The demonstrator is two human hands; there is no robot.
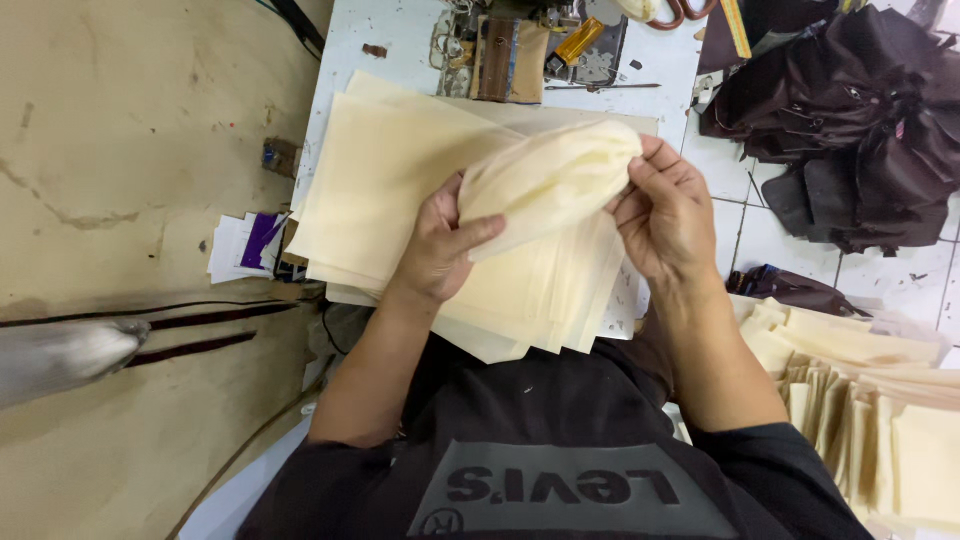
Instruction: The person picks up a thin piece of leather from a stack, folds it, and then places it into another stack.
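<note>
Both hands are closed on a cream piece of thin fabric [550, 175], lifted just above a fanned stack of cream sheets [400, 190] that lies on the white surface [400, 40] in front of the person. The left hand [440, 245] pinches the piece's lower left edge, thumb laid across the top, while the right hand [665, 215] grips the far end with curled fingers, so the piece bows upward between them and stays separated from the sheets beneath. The stack sits close to the body, within easy reach. More cream pieces [870, 410] stand packed at the right, a heap of dark fabric [850, 120] lies on the tiled floor beyond, and tools clutter the surface's far edge.
</note>
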